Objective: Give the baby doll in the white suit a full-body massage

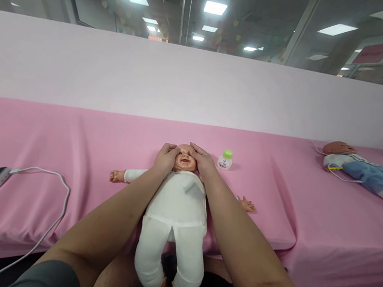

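Pink sheeting (110, 139) spreads before us; our left hand (165, 159) and right hand (205, 164) clasp the doll (178, 200) by its head (185, 163).

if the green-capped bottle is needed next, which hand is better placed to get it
Probably the right hand: it's on the side of the doll's head nearer the green-capped bottle, while the left hand is on the opposite side.
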### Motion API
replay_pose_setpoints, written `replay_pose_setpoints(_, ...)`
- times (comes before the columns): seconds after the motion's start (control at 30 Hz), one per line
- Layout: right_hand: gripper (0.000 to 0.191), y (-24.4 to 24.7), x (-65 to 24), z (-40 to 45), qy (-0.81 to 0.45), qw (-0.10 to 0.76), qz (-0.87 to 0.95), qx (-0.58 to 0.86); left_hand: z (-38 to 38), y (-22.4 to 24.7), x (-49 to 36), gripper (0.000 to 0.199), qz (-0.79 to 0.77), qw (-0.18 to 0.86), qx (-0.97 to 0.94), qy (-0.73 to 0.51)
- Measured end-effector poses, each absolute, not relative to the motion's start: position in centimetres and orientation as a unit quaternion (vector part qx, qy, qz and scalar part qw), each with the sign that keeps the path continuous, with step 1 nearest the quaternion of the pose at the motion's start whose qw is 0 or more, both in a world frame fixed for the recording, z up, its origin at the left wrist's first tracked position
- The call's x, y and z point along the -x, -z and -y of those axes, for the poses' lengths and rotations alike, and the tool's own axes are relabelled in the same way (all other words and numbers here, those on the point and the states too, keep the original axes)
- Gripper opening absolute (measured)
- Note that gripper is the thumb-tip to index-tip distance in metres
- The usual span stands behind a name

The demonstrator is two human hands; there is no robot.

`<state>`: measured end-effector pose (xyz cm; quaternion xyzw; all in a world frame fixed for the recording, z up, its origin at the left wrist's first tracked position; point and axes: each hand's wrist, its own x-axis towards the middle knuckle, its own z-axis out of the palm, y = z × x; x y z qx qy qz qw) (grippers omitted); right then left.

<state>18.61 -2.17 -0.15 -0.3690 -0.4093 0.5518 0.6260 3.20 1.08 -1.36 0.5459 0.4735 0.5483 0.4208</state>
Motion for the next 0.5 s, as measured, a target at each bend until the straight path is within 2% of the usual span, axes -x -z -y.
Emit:
replay_pose_setpoints(0.23, 0.065, -0.19, -18.34, 2.37, -0.507, 0.632, 0.430, 0.398, -0.96, 1.05, -3.17, 0.047, -0.449, 0.425, -0.580, -0.530)
replay_pose_setpoints(0.5, 0.050, 0.12, -18.09, 1.83, -0.492, 0.648, 0.418, 0.405, -1.43, 1.02, -3.72, 0.035, -0.453, 0.426, -0.566, -0.542)
